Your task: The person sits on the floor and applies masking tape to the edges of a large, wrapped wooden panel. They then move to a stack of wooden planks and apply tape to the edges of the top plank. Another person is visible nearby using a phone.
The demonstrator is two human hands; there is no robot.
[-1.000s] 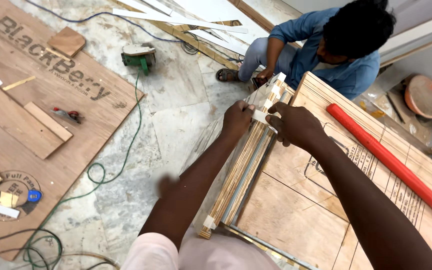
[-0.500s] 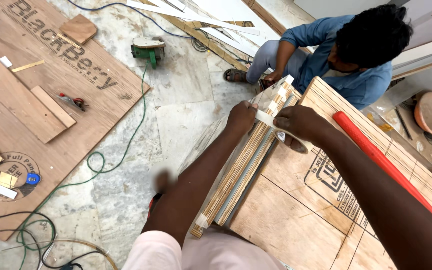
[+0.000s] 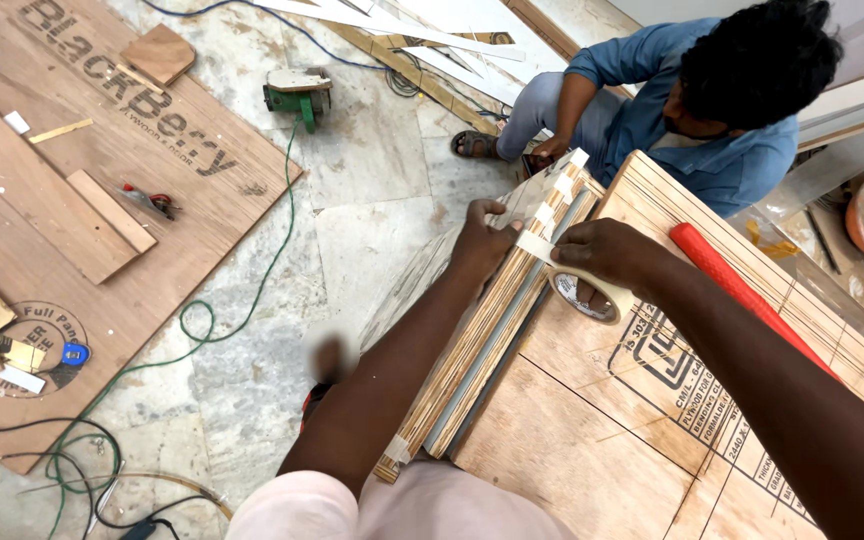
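A large plywood sheet point(image 3: 592, 450), pale brown with printed marks and thin ruled lines, fills the lower right and bears the work. Along its left edge lies a long bundle of thin plywood strips point(image 3: 482, 340), stacked on edge so their layered sides show, with a grey strip among them; the bundle runs from the near end beside the person's lap up toward a seated co-worker in blue point(image 3: 672, 120), and bands of pale masking tape point(image 3: 537, 245) cross it near the far end and at the near end. A red bar point(image 3: 742, 295) rests slanted on the sheet, right of the bundle. The left hand point(image 3: 482, 240) is clamped over the bundle's left side, fingers curled onto the top of the strips. The right hand point(image 3: 607, 255) grasps a roll of masking tape point(image 3: 584, 295), with the tape stretched from the roll across the strips. Compared with half a second ago, the roll now shows plainly below the right hand, where before only the closed hand was visible, and both hands sit slightly nearer along the bundle.
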